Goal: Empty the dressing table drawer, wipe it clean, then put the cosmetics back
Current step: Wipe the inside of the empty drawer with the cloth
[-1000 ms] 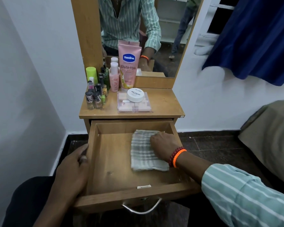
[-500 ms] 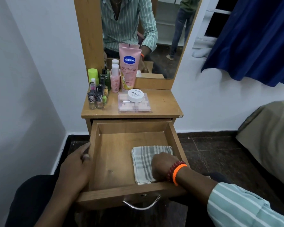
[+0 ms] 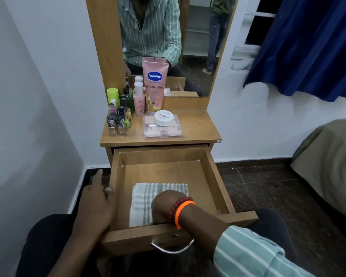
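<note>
While the left hand grips the drawer side, the right hand presses a cloth down; finger curl hidden.

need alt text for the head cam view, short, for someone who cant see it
A person's right hand presses a striped cloth onto the floor of an open wooden drawer, while the left hand holds the drawer's left side. On the dressing table top above stand nail polish bottles, a pink Vaseline tube and a white jar, before a mirror.
</note>
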`<state>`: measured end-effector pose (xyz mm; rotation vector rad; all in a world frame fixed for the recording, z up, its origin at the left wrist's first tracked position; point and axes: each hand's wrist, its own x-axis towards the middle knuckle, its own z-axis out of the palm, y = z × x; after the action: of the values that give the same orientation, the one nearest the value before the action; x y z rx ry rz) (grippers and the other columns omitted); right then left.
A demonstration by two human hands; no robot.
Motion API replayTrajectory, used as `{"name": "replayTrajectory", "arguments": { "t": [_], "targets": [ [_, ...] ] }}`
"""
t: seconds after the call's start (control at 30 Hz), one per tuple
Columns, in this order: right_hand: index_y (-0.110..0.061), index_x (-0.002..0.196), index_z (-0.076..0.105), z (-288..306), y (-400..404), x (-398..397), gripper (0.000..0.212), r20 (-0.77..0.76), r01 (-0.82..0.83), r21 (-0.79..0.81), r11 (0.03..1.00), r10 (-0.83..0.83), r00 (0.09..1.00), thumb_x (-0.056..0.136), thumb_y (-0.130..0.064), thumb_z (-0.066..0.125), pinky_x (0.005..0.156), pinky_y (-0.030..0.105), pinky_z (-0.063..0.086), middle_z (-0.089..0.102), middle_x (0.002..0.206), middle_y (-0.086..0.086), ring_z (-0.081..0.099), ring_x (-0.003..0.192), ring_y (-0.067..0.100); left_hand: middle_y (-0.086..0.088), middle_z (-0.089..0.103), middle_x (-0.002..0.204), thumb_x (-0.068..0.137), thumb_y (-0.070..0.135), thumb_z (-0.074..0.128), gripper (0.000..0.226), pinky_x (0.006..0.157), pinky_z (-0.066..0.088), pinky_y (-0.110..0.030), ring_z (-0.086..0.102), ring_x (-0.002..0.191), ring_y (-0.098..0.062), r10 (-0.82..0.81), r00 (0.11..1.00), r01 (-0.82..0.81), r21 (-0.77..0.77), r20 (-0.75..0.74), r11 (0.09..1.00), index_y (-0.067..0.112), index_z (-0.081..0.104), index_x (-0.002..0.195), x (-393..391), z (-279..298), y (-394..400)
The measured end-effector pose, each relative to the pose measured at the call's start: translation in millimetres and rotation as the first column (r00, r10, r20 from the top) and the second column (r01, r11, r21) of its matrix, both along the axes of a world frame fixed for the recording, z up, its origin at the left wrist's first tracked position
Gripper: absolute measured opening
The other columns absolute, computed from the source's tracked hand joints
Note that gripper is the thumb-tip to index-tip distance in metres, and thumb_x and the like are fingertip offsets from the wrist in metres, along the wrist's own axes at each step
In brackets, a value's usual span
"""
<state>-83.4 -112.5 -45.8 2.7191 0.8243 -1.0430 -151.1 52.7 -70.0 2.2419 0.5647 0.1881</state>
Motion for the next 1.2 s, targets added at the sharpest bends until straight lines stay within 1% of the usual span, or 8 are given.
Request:
{"name": "replayTrajectory", "arguments": {
  "t": [0.23,0.33,0.43,0.57,0.77,0.93,1.07,1.2],
  "targets": [
    [-0.01,0.128,0.067,30,-30,12,0.038,-0.111,0.298,0.013,0.955,-0.294,0.949,0.1,-0.037,0.063,0.089,0.037,0.052,0.068,0.124,0.011,0.064,0.105,0.026,-0.014,0.052,0.13,0.097,0.016,0.057,0.043,0.092,0.044,-0.042,0.049,0.121,-0.03,-0.086,0.979,0.018,0.343,0.184,0.939,0.017,0.051,0.139,-7,17,-19],
    [-0.009,0.128,0.064,36,-64,32,0.037,-0.081,0.462,0.078,0.883,-0.457,0.886,0.101,-0.033,0.063,0.067,0.029,0.052,0.068,0.099,0.008,0.066,0.085,0.02,0.002,0.056,0.119,0.095,0.017,0.059,0.022,0.087,0.042,-0.027,0.053,0.109,-0.014,-0.302,0.919,0.186,0.396,0.254,0.899,0.022,0.065,0.116,2,23,-33],
    [-0.003,0.111,0.065,28,-82,52,0.023,0.066,0.569,0.27,0.777,-0.604,0.794,0.093,-0.016,0.069,0.043,0.024,0.048,0.066,0.086,0.01,0.067,0.065,0.019,0.011,0.063,0.103,0.095,0.021,0.058,0.013,0.076,0.051,-0.022,0.06,0.089,-0.003,-0.419,0.904,0.369,0.335,0.09,0.867,0.028,0.069,0.098,24,21,-43],
    [-0.01,0.09,0.061,5,-76,50,0.027,-0.126,0.663,0.273,0.697,-0.658,0.743,0.087,-0.027,0.082,0.038,0.022,0.046,0.068,0.083,0.009,0.063,0.054,0.017,0.005,0.066,0.099,0.092,0.024,0.06,0.009,0.078,0.058,-0.036,0.065,0.083,-0.011,-0.394,0.879,0.465,0.299,-0.269,0.834,0.027,0.066,0.097,52,4,-43],
    [-0.011,0.118,0.063,-11,-62,46,0.033,-0.114,0.599,0.3,0.742,-0.596,0.795,0.091,-0.024,0.077,0.086,0.034,0.057,0.062,0.109,0.007,0.064,0.106,0.023,0.001,0.061,0.11,0.092,0.028,0.059,0.011,0.086,0.055,-0.037,0.062,0.095,-0.016,-0.447,0.756,0.578,0.167,-0.479,0.799,0.027,0.06,0.103,72,-15,-42],
    [-0.014,0.085,0.058,-3,-83,67,0.017,-0.146,0.659,0.4,0.637,-0.666,0.732,0.089,-0.021,0.073,0.063,0.027,0.05,0.062,0.091,0.003,0.061,0.081,0.016,-0.001,0.066,0.112,0.097,0.024,0.052,0.017,0.084,0.052,-0.033,0.062,0.099,-0.017,-0.52,0.751,0.581,0.033,-0.408,0.813,0.022,0.064,0.109,86,-11,-53],
    [-0.009,0.088,0.063,9,-105,73,0.016,-0.196,0.687,0.53,0.497,-0.716,0.67,0.084,-0.013,0.078,0.079,0.036,0.058,0.071,0.103,0.014,0.068,0.093,0.02,-0.009,0.066,0.098,0.102,0.019,0.043,0.019,0.076,0.058,-0.04,0.063,0.08,-0.02,-0.526,0.803,0.435,-0.326,-0.282,0.839,0.014,0.062,0.106,93,-9,-71],
    [-0.022,0.101,0.064,19,-104,65,0.033,-0.145,0.603,0.598,0.528,-0.668,0.729,0.077,-0.008,0.082,0.084,0.041,0.062,0.066,0.109,0.002,0.067,0.097,0.018,-0.014,0.061,0.092,0.107,0.031,0.042,0.038,0.069,0.057,-0.038,0.059,0.074,-0.023,-0.44,0.867,0.238,-0.582,-0.233,0.778,0.001,0.062,0.115,93,-3,-76]
  ]
}}
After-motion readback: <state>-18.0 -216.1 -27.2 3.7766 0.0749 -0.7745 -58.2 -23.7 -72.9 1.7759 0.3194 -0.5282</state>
